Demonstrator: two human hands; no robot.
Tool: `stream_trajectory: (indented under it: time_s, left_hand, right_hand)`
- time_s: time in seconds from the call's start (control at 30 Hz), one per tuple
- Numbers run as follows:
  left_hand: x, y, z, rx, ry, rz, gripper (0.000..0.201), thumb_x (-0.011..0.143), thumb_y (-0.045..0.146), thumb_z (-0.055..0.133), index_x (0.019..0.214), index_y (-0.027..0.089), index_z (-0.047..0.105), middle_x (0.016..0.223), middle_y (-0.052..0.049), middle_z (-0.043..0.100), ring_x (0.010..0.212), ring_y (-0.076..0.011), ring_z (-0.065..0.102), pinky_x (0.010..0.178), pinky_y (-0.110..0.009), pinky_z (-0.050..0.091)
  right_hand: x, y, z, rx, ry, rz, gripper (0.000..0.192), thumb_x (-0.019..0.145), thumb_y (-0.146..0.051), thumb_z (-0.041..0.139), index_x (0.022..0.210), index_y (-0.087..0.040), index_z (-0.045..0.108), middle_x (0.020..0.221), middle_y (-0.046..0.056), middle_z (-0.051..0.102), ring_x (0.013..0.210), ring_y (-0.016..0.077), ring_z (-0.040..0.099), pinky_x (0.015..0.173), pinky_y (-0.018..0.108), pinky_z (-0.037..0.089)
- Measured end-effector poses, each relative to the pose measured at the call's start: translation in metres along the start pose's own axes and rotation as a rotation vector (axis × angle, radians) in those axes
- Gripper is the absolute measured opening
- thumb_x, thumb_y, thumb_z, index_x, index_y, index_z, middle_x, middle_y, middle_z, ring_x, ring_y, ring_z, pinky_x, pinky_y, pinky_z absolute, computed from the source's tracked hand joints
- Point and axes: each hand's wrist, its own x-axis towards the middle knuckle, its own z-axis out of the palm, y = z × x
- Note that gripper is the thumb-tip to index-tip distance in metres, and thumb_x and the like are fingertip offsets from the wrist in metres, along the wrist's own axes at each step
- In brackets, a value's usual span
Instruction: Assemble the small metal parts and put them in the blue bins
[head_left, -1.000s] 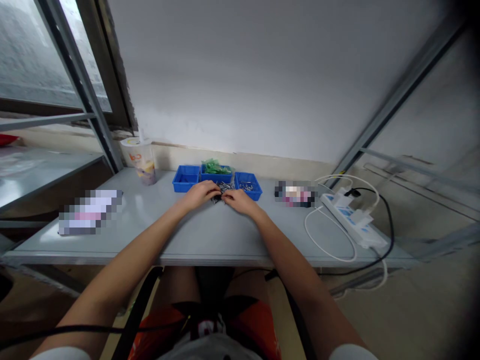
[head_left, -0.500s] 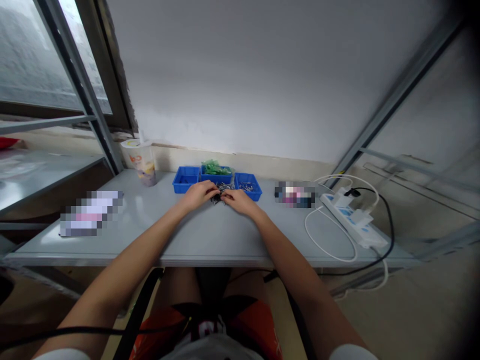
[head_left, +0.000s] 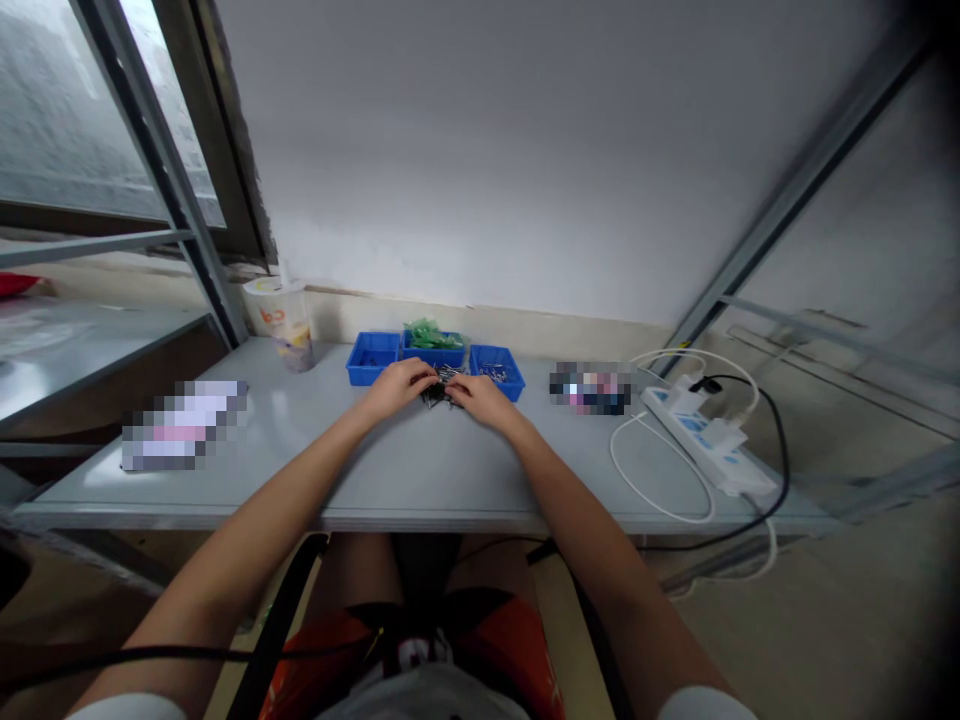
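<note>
My left hand (head_left: 400, 385) and my right hand (head_left: 484, 398) rest on the grey table (head_left: 420, 470), fingertips meeting over a small heap of dark metal parts (head_left: 440, 391). Both hands pinch at these parts; what exactly each finger holds is too small to tell. Just behind the heap stand three blue bins: the left bin (head_left: 373, 358), the middle bin (head_left: 433, 351) with green pieces (head_left: 429, 333) in it, and the right bin (head_left: 496, 366) with small metal parts.
A lidded drink cup (head_left: 280, 320) stands at the back left. A white power strip (head_left: 709, 444) with white and black cables lies at the right. Blurred flat items lie at the left (head_left: 182, 424) and right of the bins (head_left: 592, 389). Metal frame posts flank the table.
Both hands stay at the heap of metal parts; their fingers shift slightly and the view has edged a little. Nothing else has moved.
</note>
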Motion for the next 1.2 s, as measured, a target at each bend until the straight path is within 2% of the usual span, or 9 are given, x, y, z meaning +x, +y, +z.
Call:
stream_trajectory:
  time_s: [0.17,0.37,0.57,0.77,1.03,1.2]
  left_hand:
    - [-0.0006,-0.0068,0.0011,0.082,-0.052,-0.053,0.019,0.090,0.030,0.052,0.093,0.019,0.067,0.091,-0.005,0.066,0.085,-0.0183,0.060,0.077,-0.029,0.045]
    - [-0.0018,-0.0084,0.0036,0.103,-0.142,-0.111,0.013,0.086,0.025,0.055,0.090,0.019,0.066,0.088,-0.003,0.064,0.077,-0.0156,0.059,0.070,-0.026,0.043]
    - [-0.0017,-0.0088,0.0051,0.085,-0.143,-0.104,0.009,0.083,0.024,0.057,0.084,0.019,0.065,0.084,-0.003,0.064,0.072,-0.0150,0.057,0.065,-0.025,0.041]
    - [-0.0019,-0.0098,0.0044,0.099,-0.120,-0.127,0.009,0.084,0.025,0.058,0.082,0.018,0.063,0.082,-0.003,0.062,0.070,-0.0146,0.055,0.063,-0.025,0.039]
    - [-0.0014,-0.0038,0.0030,0.042,-0.128,-0.060,0.011,0.085,0.027,0.057,0.082,0.017,0.061,0.081,-0.002,0.060,0.071,-0.0142,0.054,0.063,-0.024,0.039]
    - [-0.0013,-0.0021,0.0023,0.041,-0.135,-0.062,0.016,0.087,0.032,0.056,0.082,0.018,0.061,0.080,-0.002,0.061,0.071,-0.0144,0.054,0.063,-0.025,0.038]
  right_hand:
    - [0.0007,0.0001,-0.0034,-0.020,0.066,0.007,0.021,0.092,-0.030,0.049,0.092,-0.019,0.066,0.076,0.001,0.065,0.067,0.0112,0.055,0.064,0.021,0.034]
    - [0.0006,-0.0038,-0.0017,-0.037,0.115,-0.005,0.021,0.093,-0.029,0.047,0.094,-0.019,0.066,0.082,0.002,0.068,0.071,0.0122,0.058,0.067,0.022,0.036]
    - [0.0017,-0.0067,-0.0001,-0.043,0.137,-0.006,0.021,0.093,-0.028,0.047,0.098,-0.020,0.066,0.093,0.005,0.070,0.080,0.0139,0.060,0.073,0.023,0.039]
    - [0.0021,-0.0040,-0.0009,-0.059,0.103,0.009,0.020,0.091,-0.026,0.049,0.098,-0.019,0.067,0.087,0.004,0.069,0.075,0.0128,0.058,0.070,0.022,0.038]
    - [-0.0004,0.0011,0.0009,-0.071,-0.066,-0.014,0.019,0.087,-0.014,0.050,0.093,-0.018,0.068,0.087,0.004,0.069,0.079,0.0137,0.059,0.070,0.022,0.037]
    - [-0.0014,-0.0012,-0.0009,-0.079,-0.054,-0.007,0.020,0.089,-0.016,0.049,0.092,-0.018,0.068,0.087,0.004,0.069,0.080,0.0143,0.060,0.072,0.023,0.037]
